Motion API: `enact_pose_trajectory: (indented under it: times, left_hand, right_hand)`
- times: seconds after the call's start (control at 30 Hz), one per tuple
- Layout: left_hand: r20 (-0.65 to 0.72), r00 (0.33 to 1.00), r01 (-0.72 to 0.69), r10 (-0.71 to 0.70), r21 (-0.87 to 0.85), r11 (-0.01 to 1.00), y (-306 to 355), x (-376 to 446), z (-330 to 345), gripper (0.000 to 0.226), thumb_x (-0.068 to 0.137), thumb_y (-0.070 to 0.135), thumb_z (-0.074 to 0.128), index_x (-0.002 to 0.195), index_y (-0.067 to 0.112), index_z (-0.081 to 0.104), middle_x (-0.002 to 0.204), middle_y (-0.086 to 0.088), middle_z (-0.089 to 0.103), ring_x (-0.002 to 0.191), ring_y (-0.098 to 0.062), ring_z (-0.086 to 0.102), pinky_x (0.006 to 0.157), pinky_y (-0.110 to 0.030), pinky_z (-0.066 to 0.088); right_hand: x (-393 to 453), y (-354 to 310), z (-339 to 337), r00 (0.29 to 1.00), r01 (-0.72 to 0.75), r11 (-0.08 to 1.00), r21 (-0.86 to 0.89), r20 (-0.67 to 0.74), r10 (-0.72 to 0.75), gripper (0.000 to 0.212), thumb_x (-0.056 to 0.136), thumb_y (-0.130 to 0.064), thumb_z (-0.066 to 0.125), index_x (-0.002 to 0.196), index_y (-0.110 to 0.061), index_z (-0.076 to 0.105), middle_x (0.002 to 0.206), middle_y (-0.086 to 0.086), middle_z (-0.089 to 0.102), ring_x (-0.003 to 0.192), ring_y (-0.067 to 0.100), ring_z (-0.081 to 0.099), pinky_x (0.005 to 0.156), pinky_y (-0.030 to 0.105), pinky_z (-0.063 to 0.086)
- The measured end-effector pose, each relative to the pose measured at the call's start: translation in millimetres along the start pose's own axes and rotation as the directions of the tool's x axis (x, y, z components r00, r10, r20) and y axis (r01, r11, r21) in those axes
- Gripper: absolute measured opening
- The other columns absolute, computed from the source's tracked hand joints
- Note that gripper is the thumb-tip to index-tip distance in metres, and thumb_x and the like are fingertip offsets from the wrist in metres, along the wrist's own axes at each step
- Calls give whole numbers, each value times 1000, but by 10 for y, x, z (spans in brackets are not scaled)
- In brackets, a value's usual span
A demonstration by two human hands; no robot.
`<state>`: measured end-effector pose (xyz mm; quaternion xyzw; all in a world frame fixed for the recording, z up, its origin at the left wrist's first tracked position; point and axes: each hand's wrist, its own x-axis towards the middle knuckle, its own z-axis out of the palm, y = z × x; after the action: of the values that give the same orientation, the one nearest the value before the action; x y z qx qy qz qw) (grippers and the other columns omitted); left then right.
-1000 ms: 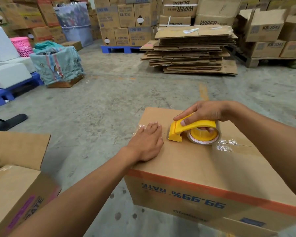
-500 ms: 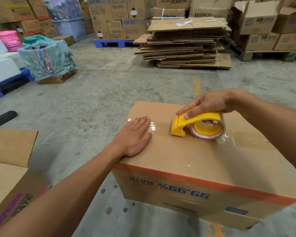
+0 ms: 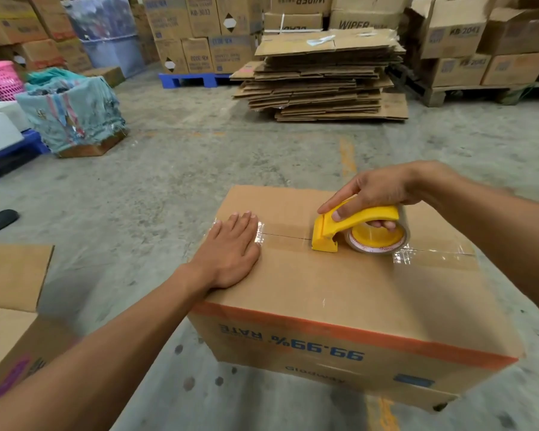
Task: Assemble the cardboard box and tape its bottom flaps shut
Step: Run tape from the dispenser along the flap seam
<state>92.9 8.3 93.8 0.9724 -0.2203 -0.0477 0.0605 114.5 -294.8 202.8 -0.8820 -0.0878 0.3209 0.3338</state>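
A brown cardboard box (image 3: 339,290) stands upside down on the concrete floor, its print inverted and an orange stripe along the near edge. Its bottom flaps are folded shut, and clear tape (image 3: 430,258) lies along the seam from the right edge to the middle. My left hand (image 3: 231,250) rests flat, fingers together, on the left end of the seam. My right hand (image 3: 383,191) grips a yellow tape dispenser (image 3: 352,228) pressed onto the seam near the box's middle, with its roll of clear tape on the right side.
Another open cardboard box (image 3: 10,309) stands at my near left. A stack of flattened cartons (image 3: 324,79) lies on the floor beyond. Stacked boxes on pallets (image 3: 467,45) line the back, and a cloth-covered crate (image 3: 72,113) and a pink basket (image 3: 2,77) stand at the left.
The dispenser has slid slightly right along the seam relative to my left hand, widening the gap between them. My view has shifted, so the box sits further right in frame.
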Motion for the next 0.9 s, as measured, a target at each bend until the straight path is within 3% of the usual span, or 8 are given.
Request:
enact_pose_trajectory:
  times: [0.2,0.6,0.8,0.9]
  left_hand:
    - [10,981,-194,194,-4,981,724,238,46,59,102,33,22,155,15,4,164,-2,-2,150,-18,-5,121,-43,-2]
    - [-12,986,-166,167,37,985,738,330,202,71,88,44,8,155,23,-3,163,8,-7,149,-10,-7,121,-38,-2]
    - [-15,985,-172,173,40,984,761,319,173,70,88,43,8,155,24,-3,163,9,-8,149,-10,-7,121,-37,-3]
    - [-3,987,-163,163,47,985,785,318,158,68,90,42,9,155,25,-3,163,8,-8,149,-10,-8,121,-37,-4]
  right_hand:
    - [30,-72,18,999,-38,999,-17,16,38,37,87,-27,71,123,-33,67,56,14,58,36,20,51,39,27,51]
    - [-131,188,-94,998,-36,999,35,62,33,38,91,-25,65,128,-36,62,61,17,59,40,20,54,38,26,51]
    - [-590,638,-311,987,-153,984,96,61,147,42,86,-29,69,126,-39,64,90,29,61,50,26,51,39,27,50]
    - [-566,644,-302,992,-121,991,48,45,119,40,85,-29,71,125,-36,66,78,25,61,43,22,51,38,25,49]
